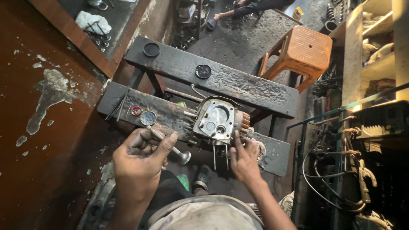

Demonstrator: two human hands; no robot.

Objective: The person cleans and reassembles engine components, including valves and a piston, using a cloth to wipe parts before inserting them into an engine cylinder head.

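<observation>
We've got our left hand (138, 159) in a closed grip on an engine valve (164, 137), held just left of the cylinder head (215, 121) sitting on the near tabletop (128, 104). Right hand (243, 158) has fingers spread against the head, steadying it. Probably best to keep the stem straight and the head braced.

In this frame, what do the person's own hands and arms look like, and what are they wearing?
Both arms are bare with no sleeves, gloves, watch or rings visible. The left hand and right hand look smudged with dark workshop grime. A greyish garment covers the lap below.
</observation>
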